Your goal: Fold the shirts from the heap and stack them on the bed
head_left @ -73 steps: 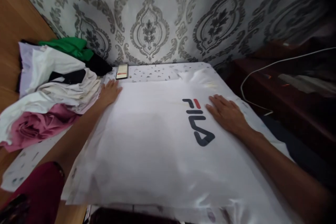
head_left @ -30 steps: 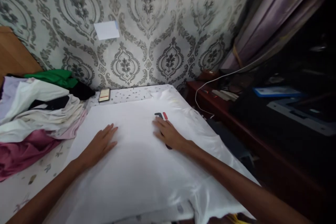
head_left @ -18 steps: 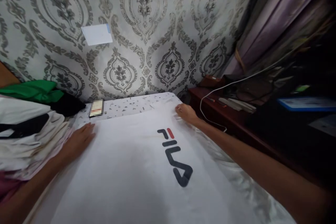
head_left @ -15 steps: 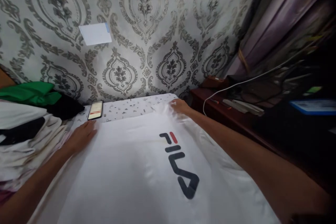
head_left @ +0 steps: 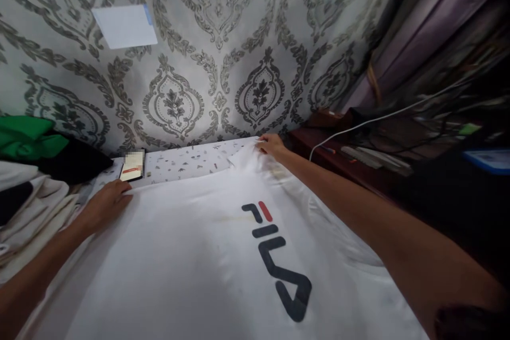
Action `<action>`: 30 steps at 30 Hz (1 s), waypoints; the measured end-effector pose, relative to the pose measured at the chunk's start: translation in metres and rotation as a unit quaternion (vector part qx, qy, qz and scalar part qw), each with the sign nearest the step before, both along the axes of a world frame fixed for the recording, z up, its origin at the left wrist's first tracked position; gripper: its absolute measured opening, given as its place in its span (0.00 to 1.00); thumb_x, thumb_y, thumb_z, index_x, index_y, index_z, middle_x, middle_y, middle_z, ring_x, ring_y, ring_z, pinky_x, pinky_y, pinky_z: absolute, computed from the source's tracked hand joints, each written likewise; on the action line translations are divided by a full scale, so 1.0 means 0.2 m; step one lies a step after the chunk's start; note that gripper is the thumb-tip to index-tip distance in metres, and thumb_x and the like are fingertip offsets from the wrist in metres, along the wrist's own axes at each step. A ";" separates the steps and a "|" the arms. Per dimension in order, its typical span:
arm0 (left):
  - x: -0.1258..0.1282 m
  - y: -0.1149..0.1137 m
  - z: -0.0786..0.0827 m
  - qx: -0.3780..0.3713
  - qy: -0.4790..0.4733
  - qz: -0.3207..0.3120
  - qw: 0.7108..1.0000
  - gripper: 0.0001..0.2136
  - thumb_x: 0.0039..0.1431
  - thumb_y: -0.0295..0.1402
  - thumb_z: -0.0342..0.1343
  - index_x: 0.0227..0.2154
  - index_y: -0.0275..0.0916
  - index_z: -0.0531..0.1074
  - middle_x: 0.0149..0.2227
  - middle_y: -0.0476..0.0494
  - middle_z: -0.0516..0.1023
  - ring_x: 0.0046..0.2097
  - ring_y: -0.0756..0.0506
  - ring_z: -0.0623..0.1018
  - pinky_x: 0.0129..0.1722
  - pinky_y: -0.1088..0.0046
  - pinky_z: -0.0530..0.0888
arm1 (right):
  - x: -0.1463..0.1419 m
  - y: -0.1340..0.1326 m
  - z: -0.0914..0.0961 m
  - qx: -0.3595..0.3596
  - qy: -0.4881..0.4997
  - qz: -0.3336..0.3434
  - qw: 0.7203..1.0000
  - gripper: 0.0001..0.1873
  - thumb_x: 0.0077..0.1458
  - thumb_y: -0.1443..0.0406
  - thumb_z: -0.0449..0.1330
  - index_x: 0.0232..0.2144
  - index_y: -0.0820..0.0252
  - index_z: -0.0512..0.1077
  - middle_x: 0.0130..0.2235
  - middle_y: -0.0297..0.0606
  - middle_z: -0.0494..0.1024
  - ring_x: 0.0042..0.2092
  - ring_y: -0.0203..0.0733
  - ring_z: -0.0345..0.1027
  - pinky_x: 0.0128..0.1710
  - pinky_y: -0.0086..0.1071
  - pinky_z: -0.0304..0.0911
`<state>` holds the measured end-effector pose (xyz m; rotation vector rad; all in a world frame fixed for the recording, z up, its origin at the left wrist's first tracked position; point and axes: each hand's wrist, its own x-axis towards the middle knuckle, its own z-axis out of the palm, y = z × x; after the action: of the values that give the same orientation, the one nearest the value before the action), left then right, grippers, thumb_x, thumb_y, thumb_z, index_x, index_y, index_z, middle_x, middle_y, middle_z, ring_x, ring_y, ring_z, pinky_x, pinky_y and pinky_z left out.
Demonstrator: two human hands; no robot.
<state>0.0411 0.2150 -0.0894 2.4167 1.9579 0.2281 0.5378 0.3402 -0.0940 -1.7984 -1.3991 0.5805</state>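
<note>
A white shirt with a large FILA print is spread across the surface in front of me and fills the lower middle of the view. My left hand grips its far left corner, the fingertips closed on the cloth edge. At the far right corner, my right hand pinches a bunched bit of the same shirt. The cloth is fairly smooth in the middle and creased along the right side, under my right forearm. The near end of the shirt runs out of view.
A phone lies on the white patterned cover just beyond my left hand. Folded clothes are stacked at the left, with green cloth behind them. On the right, a dark red table has a white cable. Patterned wall stands behind.
My left hand has shifted left and the shirt's far edge looks stretched wider and straighter. My right hand has moved slightly up in the view with its corner. The view itself has shifted a little.
</note>
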 end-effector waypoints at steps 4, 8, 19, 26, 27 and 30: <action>-0.01 -0.14 0.05 0.027 0.007 0.031 0.999 0.19 0.62 0.47 0.39 0.40 0.42 0.71 0.39 0.42 0.81 0.38 0.39 0.78 0.42 0.64 0.72 | 0.07 -0.21 0.09 0.062 0.038 -0.015 0.997 0.05 0.45 0.71 0.64 0.28 0.61 0.72 0.20 0.28 0.71 0.23 0.32 0.67 0.24 0.24 0.63; -0.06 -0.33 0.07 0.107 0.080 -0.018 0.991 0.22 0.64 0.46 0.35 0.36 0.44 0.74 0.40 0.39 0.82 0.43 0.35 0.78 0.49 0.57 0.71 | 0.20 -0.58 0.14 0.143 0.054 0.039 0.988 0.04 0.46 0.69 0.64 0.28 0.61 0.72 0.25 0.33 0.77 0.26 0.35 0.70 0.27 0.26 0.65; -0.17 -0.57 -0.15 0.107 0.224 -0.075 0.966 0.26 0.64 0.36 0.32 0.41 0.47 0.79 0.47 0.41 0.83 0.51 0.35 0.79 0.59 0.52 0.66 | 0.32 -1.33 -0.09 0.073 -0.144 0.085 0.983 0.23 0.47 0.73 0.59 0.47 0.53 0.73 0.34 0.32 0.82 0.31 0.38 0.74 0.34 0.30 0.67; -0.04 -0.62 0.02 0.054 0.256 -0.018 0.965 0.27 0.63 0.29 0.32 0.48 0.38 0.78 0.53 0.35 0.80 0.54 0.36 0.78 0.58 0.55 0.68 | 0.31 -1.31 -0.04 0.120 -0.112 0.072 0.984 0.11 0.47 0.69 0.56 0.31 0.56 0.78 0.30 0.35 0.81 0.30 0.40 0.72 0.34 0.31 0.65; -0.03 -0.62 0.04 0.048 0.256 -0.010 0.965 0.27 0.64 0.29 0.32 0.49 0.36 0.78 0.54 0.33 0.79 0.55 0.36 0.77 0.57 0.56 0.68 | 0.31 -1.32 -0.04 0.129 -0.085 0.061 0.986 0.11 0.48 0.67 0.56 0.32 0.56 0.78 0.30 0.34 0.81 0.30 0.40 0.72 0.33 0.31 0.66; -0.01 -0.63 0.06 0.035 0.257 -0.003 0.966 0.27 0.65 0.28 0.32 0.50 0.34 0.77 0.54 0.32 0.78 0.55 0.35 0.77 0.56 0.57 0.70 | 0.33 -1.33 -0.05 0.114 -0.027 0.049 0.992 0.10 0.47 0.65 0.57 0.31 0.57 0.77 0.29 0.34 0.80 0.30 0.40 0.72 0.31 0.30 0.65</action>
<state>0.0398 0.0887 -0.0782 2.7348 2.1494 -0.3788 0.6032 0.0741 -0.1050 -1.5818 -1.5326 0.4063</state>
